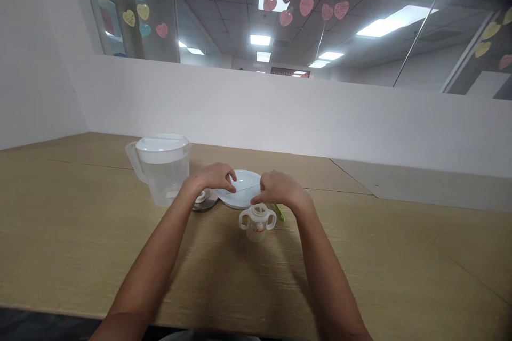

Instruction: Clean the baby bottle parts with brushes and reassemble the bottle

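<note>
Left hand [215, 176] half-curled and seemingly empty, right hand [280, 189] curled tighter, its hold impossible to tell, and there's the cup [256, 229] upright just below that one, likely central so both can reach.

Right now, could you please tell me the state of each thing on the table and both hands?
Pitcher: upright, lidded.
Two-handled bottle: upright, mouth open.
White dish: face up, partly hidden.
Silvery dish: partly hidden.
Green item: partly hidden.
Left hand: fingers parted.
Right hand: fingers curled, hold unclear.
</note>
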{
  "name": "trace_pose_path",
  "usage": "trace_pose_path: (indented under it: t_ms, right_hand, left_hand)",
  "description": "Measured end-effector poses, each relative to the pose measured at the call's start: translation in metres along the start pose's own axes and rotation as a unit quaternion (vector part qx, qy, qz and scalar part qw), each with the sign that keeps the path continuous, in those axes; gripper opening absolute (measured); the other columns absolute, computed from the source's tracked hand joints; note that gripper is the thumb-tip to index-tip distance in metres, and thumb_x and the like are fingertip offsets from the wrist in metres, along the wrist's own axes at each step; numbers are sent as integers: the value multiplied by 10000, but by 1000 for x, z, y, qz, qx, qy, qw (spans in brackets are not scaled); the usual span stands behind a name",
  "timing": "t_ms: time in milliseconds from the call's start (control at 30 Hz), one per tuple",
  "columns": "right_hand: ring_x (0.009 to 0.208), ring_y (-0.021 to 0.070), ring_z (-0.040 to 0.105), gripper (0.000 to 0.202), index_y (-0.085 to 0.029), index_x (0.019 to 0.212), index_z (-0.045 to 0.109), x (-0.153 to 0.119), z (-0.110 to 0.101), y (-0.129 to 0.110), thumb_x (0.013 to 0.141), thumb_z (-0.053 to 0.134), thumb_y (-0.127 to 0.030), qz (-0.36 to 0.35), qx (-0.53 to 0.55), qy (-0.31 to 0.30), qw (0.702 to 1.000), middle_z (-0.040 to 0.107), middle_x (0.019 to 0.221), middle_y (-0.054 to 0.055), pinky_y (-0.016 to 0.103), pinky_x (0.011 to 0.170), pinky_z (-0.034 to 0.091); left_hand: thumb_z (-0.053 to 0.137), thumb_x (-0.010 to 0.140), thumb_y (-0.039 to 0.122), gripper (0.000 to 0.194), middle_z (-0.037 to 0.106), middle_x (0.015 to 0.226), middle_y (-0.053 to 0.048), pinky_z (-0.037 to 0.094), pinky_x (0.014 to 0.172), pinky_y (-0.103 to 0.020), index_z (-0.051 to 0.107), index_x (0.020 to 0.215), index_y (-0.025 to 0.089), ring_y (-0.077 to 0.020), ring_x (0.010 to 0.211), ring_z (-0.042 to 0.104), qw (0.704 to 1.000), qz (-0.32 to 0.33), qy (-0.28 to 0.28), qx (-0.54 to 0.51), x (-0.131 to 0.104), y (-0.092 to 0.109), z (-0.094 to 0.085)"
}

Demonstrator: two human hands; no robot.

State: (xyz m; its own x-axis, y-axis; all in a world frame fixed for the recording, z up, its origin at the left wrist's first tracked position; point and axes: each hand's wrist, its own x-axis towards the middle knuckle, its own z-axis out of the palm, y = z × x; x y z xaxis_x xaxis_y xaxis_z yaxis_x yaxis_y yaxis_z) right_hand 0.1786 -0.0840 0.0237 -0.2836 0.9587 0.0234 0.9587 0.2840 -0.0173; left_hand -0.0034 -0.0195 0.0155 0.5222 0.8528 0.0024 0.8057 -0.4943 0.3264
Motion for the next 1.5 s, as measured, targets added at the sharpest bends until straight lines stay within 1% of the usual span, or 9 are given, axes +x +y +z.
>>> trace_pose_path:
  t_ms: [133, 267, 600, 800, 967, 1133, 1233, 1367, 1500]
  right_hand:
    - [721, 251, 620, 473, -122, 867, 665, 6, 7, -7, 588, 703, -503, -6, -26, -15, 1000, 669, 831, 145, 282, 537, 389]
    - [768, 262, 625, 523, -121, 902, 650, 10, 13, -10, 550, 735, -499, -7, -29, -17, 999, 667, 853, 150, 290, 587, 421]
    - [690, 234, 612, 419, -143, 771, 651, 5, 7, -3, 589, 691, -518, 4, 3, 7, 1000, 666, 759, 108, 277, 503, 351]
    - [813, 245, 596, 444, -134, 873, 650, -6, -3, 0, 620, 675, -499, 30, 40, 20, 999, 658, 917, 121, 276, 541, 361]
    - [767, 236, 599, 403, -139, 858, 655, -9, -6, -2, 651, 660, -485, 37, 36, 30, 998, 663, 866, 120, 275, 537, 354]
    - [749, 226, 600, 316, -161, 823, 665, -14, -9, -3, 737, 595, -457, 25, 29, 83, 996, 666, 831, 109, 282, 573, 364]
    - [854, 225, 592, 344, -168, 949, 653, -13, -9, -9, 784, 545, -450, -27, 75, 143, 986, 666, 923, 100, 285, 670, 392]
    - [984, 213, 563, 386, -168, 1075, 617, 1, -2, -21, 815, 515, -434, -126, 183, 206, 953, 637, 1069, 90, 291, 812, 398]
    - [921, 190, 587, 302, -152, 1000, 647, 16, 7, -26, 800, 556, -360, -141, 251, 222, 932, 657, 1018, 81, 290, 808, 428]
  left_hand:
    - [672, 595, 304, 390, 682, 951, -74, 406, 587, -210, 656, 959, 164, -193, 791, 616, 990, -120, 7, 77, 3, -38, -5]
    - [702, 555, 284, 397, 682, 949, -112, 425, 605, -236, 665, 925, 145, -227, 803, 621, 979, -171, -7, 108, 12, -64, 1]
    - [710, 440, 47, 319, 688, 816, -143, 458, 609, -256, 680, 751, 112, -239, 740, 634, 962, -226, -40, 144, 29, -87, 28]
    - [713, 449, 49, 288, 685, 790, -146, 467, 617, -256, 677, 726, 118, -229, 726, 635, 963, -223, -18, 147, 27, -92, 37]
    - [661, 474, 13, 205, 681, 754, -153, 455, 594, -258, 667, 659, 102, -227, 690, 631, 967, -211, 10, 143, 20, -84, 28]
    - [586, 582, 88, 197, 680, 861, -126, 439, 622, -245, 675, 754, 122, -213, 764, 622, 975, -160, 82, 133, 2, -61, 0]
    - [524, 650, 151, 233, 675, 883, -65, 430, 637, -218, 664, 836, 157, -172, 782, 612, 984, -82, 121, 102, -14, -37, -15]
    - [511, 662, 196, 203, 656, 770, -21, 428, 588, -206, 627, 825, 166, -152, 714, 604, 987, 67, 143, -39, -32, 0, -25]
    - [500, 700, 212, 134, 621, 691, 5, 416, 538, -190, 569, 807, 168, -129, 645, 599, 973, 112, 162, -120, -43, 18, -28]
